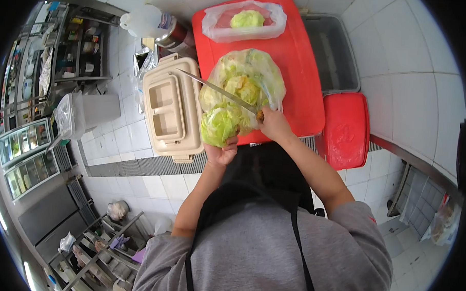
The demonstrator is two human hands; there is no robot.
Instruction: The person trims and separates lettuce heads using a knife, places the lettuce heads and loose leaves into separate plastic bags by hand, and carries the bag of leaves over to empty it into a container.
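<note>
My left hand [222,153] is wrapped round the underside of a head of lettuce [219,125], near the front edge of the red lid. In my right hand [275,124] is a long knife [219,90], its blade pointing up and to the left, past the lettuce. Behind both hands a clear plastic bag [271,75] lies on the red lid [301,91], full of lettuce pieces and leaves, some browned. The blade passes over this bag. My fingers hide most of the knife's handle.
At the back of the red lid stands a translucent container [211,29] with a lettuce head [247,19] in it. To the left are a beige lidded box [192,128] and a white jug [147,22]. A smaller red lid [346,131] and a grey bin [331,51] are at right.
</note>
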